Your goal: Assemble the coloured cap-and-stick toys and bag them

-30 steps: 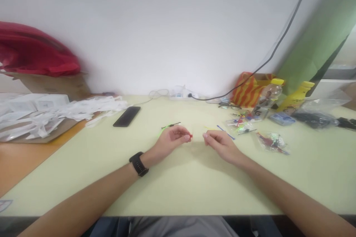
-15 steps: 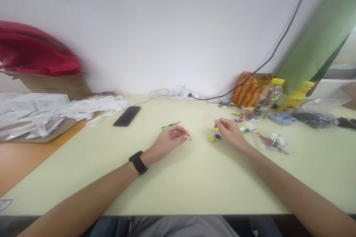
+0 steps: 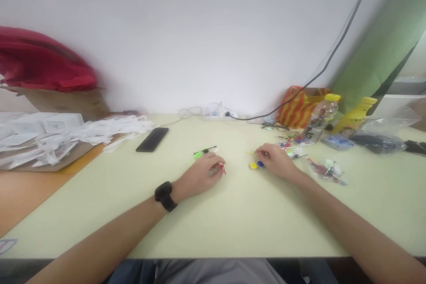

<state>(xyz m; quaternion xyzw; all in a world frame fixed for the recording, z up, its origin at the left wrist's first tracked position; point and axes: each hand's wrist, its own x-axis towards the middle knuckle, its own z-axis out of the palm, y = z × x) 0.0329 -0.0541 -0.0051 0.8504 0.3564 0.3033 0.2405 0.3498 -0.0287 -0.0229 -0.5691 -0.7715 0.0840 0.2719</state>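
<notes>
My left hand point(image 3: 203, 172) is closed around a small red plastic piece point(image 3: 222, 168), which pokes out between thumb and fingers just above the table. Behind that hand lies a bright green and black plastic part point(image 3: 203, 151). Farther right, my right hand point(image 3: 273, 159) pinches a thin yellow stick point(image 3: 250, 152) that points to the left. Right below it a yellow round cap-like piece point(image 3: 253, 166) and a blue one point(image 3: 260, 164) rest side by side on the table, close to the fingers.
Colourful small parts point(image 3: 294, 144) and a clear bag of parts point(image 3: 328, 171) lie on the right. Behind them stand a clear bottle point(image 3: 322, 115) and a yellow bottle point(image 3: 356, 117). A black phone point(image 3: 152, 139) lies left, near white straps point(image 3: 96, 128). A power strip point(image 3: 216, 113) sits by the wall.
My left hand has turned palm downward and dropped slightly toward me with the red piece. My right hand has lowered a little, still pinching the yellow stick.
</notes>
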